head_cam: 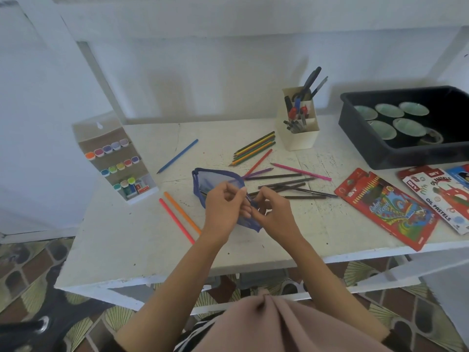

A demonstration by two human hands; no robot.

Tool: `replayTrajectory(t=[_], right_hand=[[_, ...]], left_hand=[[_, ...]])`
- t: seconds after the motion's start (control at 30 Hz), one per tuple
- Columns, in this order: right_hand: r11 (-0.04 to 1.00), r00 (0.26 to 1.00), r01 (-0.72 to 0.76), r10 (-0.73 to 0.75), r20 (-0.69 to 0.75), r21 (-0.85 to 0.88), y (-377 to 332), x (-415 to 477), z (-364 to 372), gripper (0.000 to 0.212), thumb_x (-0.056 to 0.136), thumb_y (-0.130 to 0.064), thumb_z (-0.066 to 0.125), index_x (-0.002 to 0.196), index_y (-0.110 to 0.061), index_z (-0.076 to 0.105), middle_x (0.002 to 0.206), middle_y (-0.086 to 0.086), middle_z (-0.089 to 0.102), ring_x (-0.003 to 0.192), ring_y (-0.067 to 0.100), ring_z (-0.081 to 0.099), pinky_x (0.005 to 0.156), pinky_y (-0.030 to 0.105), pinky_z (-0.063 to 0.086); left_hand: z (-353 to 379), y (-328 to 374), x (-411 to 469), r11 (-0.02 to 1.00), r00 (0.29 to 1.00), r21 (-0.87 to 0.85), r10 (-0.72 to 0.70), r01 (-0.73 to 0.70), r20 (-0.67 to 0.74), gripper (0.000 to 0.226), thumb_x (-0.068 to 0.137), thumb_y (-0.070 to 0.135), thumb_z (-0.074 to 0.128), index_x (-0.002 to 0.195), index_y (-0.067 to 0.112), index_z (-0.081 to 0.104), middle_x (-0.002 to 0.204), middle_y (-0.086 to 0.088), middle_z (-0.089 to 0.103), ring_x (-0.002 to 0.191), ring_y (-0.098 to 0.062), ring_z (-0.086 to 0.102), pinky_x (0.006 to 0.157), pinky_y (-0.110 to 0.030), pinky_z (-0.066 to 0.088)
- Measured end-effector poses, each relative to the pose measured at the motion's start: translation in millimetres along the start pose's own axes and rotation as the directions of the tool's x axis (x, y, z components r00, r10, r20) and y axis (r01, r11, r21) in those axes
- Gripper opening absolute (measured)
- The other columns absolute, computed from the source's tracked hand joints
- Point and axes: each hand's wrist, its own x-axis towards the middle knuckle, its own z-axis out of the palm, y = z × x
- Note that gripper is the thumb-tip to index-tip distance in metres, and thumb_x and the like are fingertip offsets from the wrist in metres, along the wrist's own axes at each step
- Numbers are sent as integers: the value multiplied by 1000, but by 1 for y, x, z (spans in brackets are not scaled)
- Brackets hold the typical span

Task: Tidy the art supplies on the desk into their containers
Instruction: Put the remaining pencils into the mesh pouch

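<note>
Blue mesh pouch (217, 182): you are pinching its near end with both the left hand (224, 208) and right hand (272, 212), seemingly at the zipper; loose pencils (284, 185) are lying just right, pointing rightward.

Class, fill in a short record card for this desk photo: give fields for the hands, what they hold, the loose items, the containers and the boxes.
hands: left hand and right hand, both pinching the pouch's near end
held item: blue mesh pouch
loose items: coloured pencils, dark pencils, two orange-pink markers, blue pencil
containers: cream pen holder, black tray of cups
boxes: red pencil box, oil pastels box
</note>
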Motion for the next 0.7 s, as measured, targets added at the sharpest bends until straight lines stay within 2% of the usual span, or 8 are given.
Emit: replayTrajectory(t=[0.1, 0.17, 0.3, 0.37, 0.47, 0.6, 0.63, 0.7], right_hand=[[1000, 1000, -1, 1, 28, 5, -4, 2, -2, 28, 80, -8, 70, 69, -19, 47, 65, -6, 51, 60, 11, 47, 54, 25, 46], [1000, 999, -10, 9, 48, 11, -8, 2, -5, 39, 79, -2, 69, 67, -28, 42, 63, -11, 48, 58, 6, 47, 53, 17, 43], [984, 993, -117, 113, 38, 131, -12, 5, -27, 30, 81, -1, 67, 67, -18, 47, 62, -3, 50, 56, 6, 48, 55, 16, 45], [962, 983, -167, 178, -32, 217, -10, 9, -40, 24, 83, -3, 66, 70, -13, 49, 65, 6, 52, 60, 19, 51, 56, 26, 46], [934, 958, -198, 249, -145, 299, -10, 16, -57, 13, 87, -9, 62, 79, -9, 52, 73, 3, 53, 65, 12, 54, 55, 20, 47], [947, 961, -172, 222, -167, 271, -16, 18, -66, 15, 92, -10, 54, 85, -21, 48, 86, -4, 60, 78, 1, 62, 63, 11, 50], [950, 962, -163, 212, -169, 265, -17, 18, -68, 16, 94, -11, 51, 86, -24, 46, 86, 0, 61, 77, 2, 64, 63, 13, 50], [947, 956, -162, 220, -191, 279, -16, 18, -73, 13, 97, -18, 46, 91, -28, 41, 92, 12, 61, 82, 15, 66, 66, 23, 55]], left_hand=[[1, -5, -2, 984, 992, 137, 122, -116, -35, 11, 93, 18, 57, 83, 14, 54, 73, -5, 65, 62, -12, 63, 62, -18, 54], [-3, -9, 2, 948, 976, 255, 211, -190, -57, 8, 93, 18, 58, 86, 15, 54, 76, 0, 62, 70, -11, 61, 65, -16, 51], [-28, -13, 29, 869, 943, 433, 315, -242, -104, 10, 93, 22, 60, 85, 18, 54, 70, 11, 54, 67, -11, 56, 63, -26, 48], [-44, -14, 47, 826, 911, 512, 370, -235, -179, 13, 93, 24, 59, 87, 13, 54, 72, 5, 55, 68, -16, 53, 63, -28, 42], [-62, -12, 68, 848, 888, 491, 369, -201, -275, 17, 95, 23, 56, 91, 7, 54, 77, -1, 56, 70, -17, 50, 64, -24, 33], [-55, -7, 82, 892, 872, 408, 348, -195, -345, 19, 97, 23, 52, 92, 5, 54, 79, 1, 56, 72, -16, 50, 62, -23, 33], [-49, -6, 84, 911, 872, 359, 335, -203, -357, 18, 97, 23, 51, 91, 6, 52, 77, 4, 55, 72, -17, 50, 63, -23, 34], [-36, -3, 88, 932, 890, 276, 321, -236, -323, 15, 98, 22, 50, 88, 10, 49, 77, 10, 51, 74, -18, 50, 68, -30, 41]])
